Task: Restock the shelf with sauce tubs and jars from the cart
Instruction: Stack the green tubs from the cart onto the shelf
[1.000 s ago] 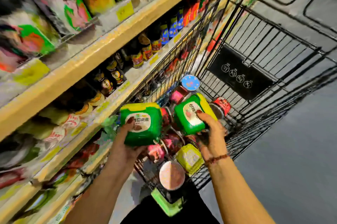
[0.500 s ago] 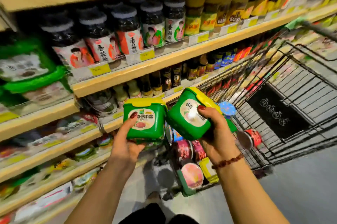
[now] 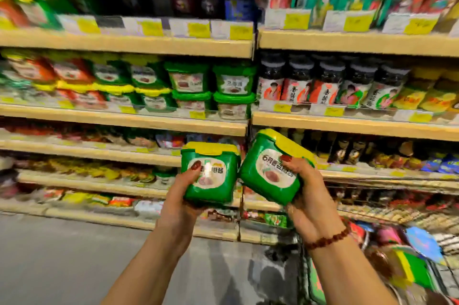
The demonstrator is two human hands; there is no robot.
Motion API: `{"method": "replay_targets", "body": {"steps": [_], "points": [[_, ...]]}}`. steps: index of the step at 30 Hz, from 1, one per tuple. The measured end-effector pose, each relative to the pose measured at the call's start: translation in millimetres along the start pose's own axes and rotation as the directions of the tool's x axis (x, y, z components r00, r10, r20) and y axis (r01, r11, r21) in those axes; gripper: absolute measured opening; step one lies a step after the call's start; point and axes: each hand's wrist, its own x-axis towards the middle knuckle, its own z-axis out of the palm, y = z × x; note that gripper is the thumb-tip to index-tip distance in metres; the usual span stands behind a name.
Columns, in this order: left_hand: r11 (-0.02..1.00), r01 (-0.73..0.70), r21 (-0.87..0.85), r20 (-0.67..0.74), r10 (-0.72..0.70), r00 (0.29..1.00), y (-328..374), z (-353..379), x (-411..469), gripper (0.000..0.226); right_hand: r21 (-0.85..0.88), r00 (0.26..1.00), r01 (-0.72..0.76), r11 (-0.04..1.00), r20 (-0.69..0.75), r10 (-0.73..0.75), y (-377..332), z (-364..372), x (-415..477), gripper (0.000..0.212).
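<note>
While the shelf (image 3: 124, 123) fills the view ahead, left grip (image 3: 181, 203) curls round the upright green tub (image 3: 211, 178), right grip (image 3: 310, 201) clutches the tilted green tub (image 3: 268, 175), thumbs on labels, side by side.

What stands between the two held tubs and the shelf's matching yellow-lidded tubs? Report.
Nothing visible stands between. The left hand holds the left tub, the right hand the right tub, in open air before the shelves. But the matching tubs on the shelf stand two high at its front; free room there cannot be seen.
</note>
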Motion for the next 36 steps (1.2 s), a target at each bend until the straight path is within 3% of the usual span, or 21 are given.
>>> {"method": "replay_targets", "body": {"steps": [2, 3, 6, 8, 12, 15, 19, 21, 22, 25, 26, 27, 29, 32, 33, 36], "points": [[0.999, -0.034, -0.022, -0.014, 0.034, 0.999, 21, -18, -7, 0.03, -0.042, 0.998, -0.014, 0.999, 0.066, 0.016, 7, 25, 1, 0.036], [0.998, -0.049, -0.032, -0.02, 0.048, 0.999, 32, -28, -10, 0.032, -0.072, 0.994, -0.01, 0.997, 0.107, 0.017, 11, 39, 1, 0.031], [0.998, -0.067, -0.013, 0.001, 0.067, 0.998, 69, -56, -16, 0.065, -0.107, 0.978, 0.015, 0.994, 0.211, 0.008, 26, 80, 6, 0.037], [0.996, -0.088, -0.02, 0.005, 0.088, 0.996, 95, -74, -19, 0.084, -0.107, 0.969, 0.026, 0.994, 0.246, 0.001, 37, 112, 9, 0.054], [0.989, -0.148, -0.02, 0.009, 0.148, 0.989, 151, -116, -15, 0.067, -0.086, 0.959, 0.048, 0.995, 0.283, -0.022, 61, 178, 13, 0.045], [0.98, -0.197, 0.034, 0.068, 0.195, 0.978, 196, -145, -10, 0.057, -0.074, 0.946, 0.072, 0.995, 0.32, -0.045, 81, 229, 15, 0.07], [0.97, -0.234, 0.065, 0.113, 0.226, 0.968, 249, -181, 1, 0.054, -0.068, 0.936, 0.115, 0.991, 0.341, -0.085, 105, 283, 21, 0.081], [0.959, -0.231, 0.166, 0.117, 0.214, 0.97, 273, -186, 8, 0.033, -0.064, 0.929, 0.126, 0.99, 0.357, -0.095, 115, 304, 27, 0.084], [0.946, -0.197, 0.257, 0.102, 0.176, 0.979, 284, -185, 15, 0.018, -0.063, 0.925, 0.13, 0.989, 0.368, -0.098, 118, 314, 30, 0.081], [0.903, -0.205, 0.378, 0.166, 0.151, 0.974, 309, -193, 39, 0.04, -0.039, 0.906, 0.149, 0.988, 0.405, -0.12, 121, 338, 46, 0.048], [0.88, -0.195, 0.434, 0.124, 0.156, 0.98, 318, -190, 45, 0.042, -0.042, 0.898, 0.164, 0.986, 0.42, -0.132, 121, 347, 51, 0.042], [0.877, -0.209, 0.433, 0.092, 0.188, 0.978, 325, -186, 52, 0.043, -0.052, 0.891, 0.179, 0.982, 0.431, -0.14, 121, 354, 58, 0.039], [0.939, -0.202, 0.278, -0.001, 0.211, 0.978, 337, -190, 71, 0.045, -0.074, 0.883, 0.194, 0.978, 0.447, -0.142, 119, 366, 75, 0.037], [0.779, -0.292, 0.555, 0.03, 0.333, 0.943, 358, -185, 101, 0.039, -0.106, 0.869, 0.192, 0.976, 0.481, -0.119, 115, 383, 104, 0.04], [0.753, -0.25, 0.609, 0.031, 0.292, 0.956, 365, -183, 116, 0.035, -0.111, 0.861, 0.199, 0.974, 0.494, -0.12, 114, 387, 115, 0.038], [0.797, -0.221, 0.562, -0.045, 0.296, 0.954, 379, -177, 144, 0.035, -0.13, 0.837, 0.259, 0.957, 0.525, -0.155, 107, 400, 149, 0.032]]}}
